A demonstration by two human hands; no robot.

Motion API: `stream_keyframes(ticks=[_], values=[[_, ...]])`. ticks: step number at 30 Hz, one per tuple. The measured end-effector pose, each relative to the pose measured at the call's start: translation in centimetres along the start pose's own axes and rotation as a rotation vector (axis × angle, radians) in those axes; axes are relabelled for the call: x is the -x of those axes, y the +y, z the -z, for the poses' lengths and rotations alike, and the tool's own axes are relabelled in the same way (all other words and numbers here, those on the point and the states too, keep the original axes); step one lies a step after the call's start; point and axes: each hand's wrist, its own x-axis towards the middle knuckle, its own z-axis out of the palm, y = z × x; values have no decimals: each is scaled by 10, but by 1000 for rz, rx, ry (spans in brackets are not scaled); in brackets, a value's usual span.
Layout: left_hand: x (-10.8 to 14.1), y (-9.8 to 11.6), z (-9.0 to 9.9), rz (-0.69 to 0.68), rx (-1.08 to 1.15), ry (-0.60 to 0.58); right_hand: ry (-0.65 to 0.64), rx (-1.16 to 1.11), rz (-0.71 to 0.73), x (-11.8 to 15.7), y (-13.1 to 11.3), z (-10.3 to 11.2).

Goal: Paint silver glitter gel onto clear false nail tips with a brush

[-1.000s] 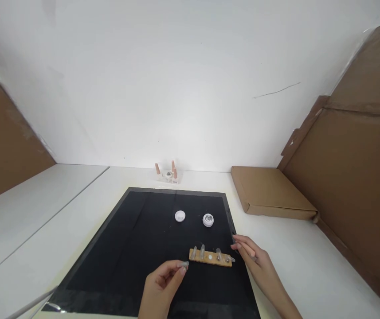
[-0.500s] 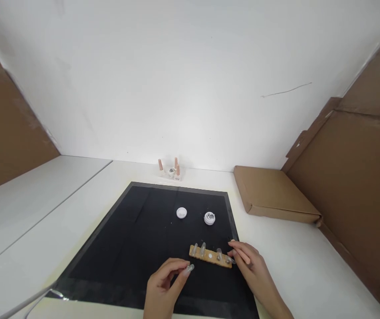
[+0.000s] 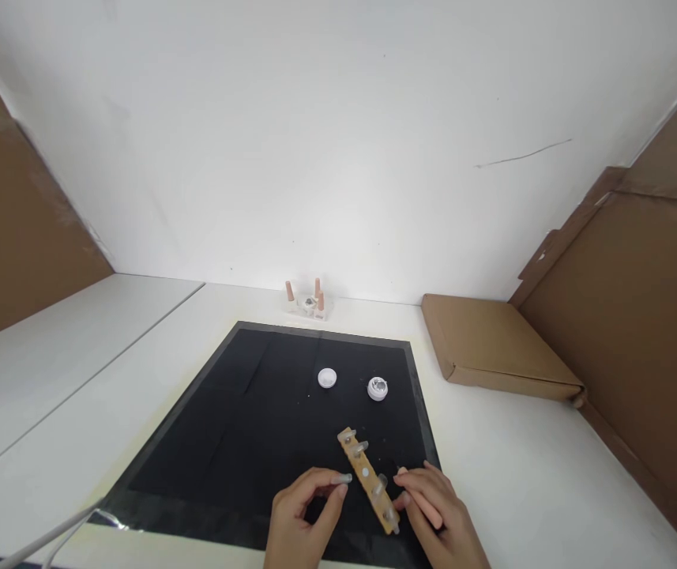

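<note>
Between the thumb and forefinger of my left hand is a clear false nail, held just left of a wooden strip. My right hand is closed round a brush with a pink handle, its dark tip pointing up and left. The wooden nail stand lies slantwise between the hands, with several clear false nails standing along it and a white dot in the gap. Fingers of my right hand are at or very near its lower end; whether they touch it I cannot tell.
Beyond the stand, on the black mat, are an open white jar with silvery contents and a white lid. Pink-capped bottles stand in a clear holder by the wall. A flat cardboard box lies at right; a cable runs lower left.
The wooden stand has turned clockwise, its right end swinging toward me. My right hand has moved down and slightly left with the brush. My left hand keeps the false nail, shifted slightly right.
</note>
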Motion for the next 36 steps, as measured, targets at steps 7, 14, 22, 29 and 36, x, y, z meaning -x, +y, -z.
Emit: stream_keyframes(ticks=[7,14,22,29,36], values=[[-6,2,-12,21,-46,-22,-10,-34,4,1,2,-2],[-8,-5,-36,27,-169,119,32,-50,-19,1,11,-3],[-11,-6,-48,83,-413,88,34,-78,-13,-2,18,-6],[-15,-4,-49,58,-594,16,31,-87,-24,-3,21,-8],[-13,-13,-44,51,-540,-34,18,-85,-39,-3,21,-8]])
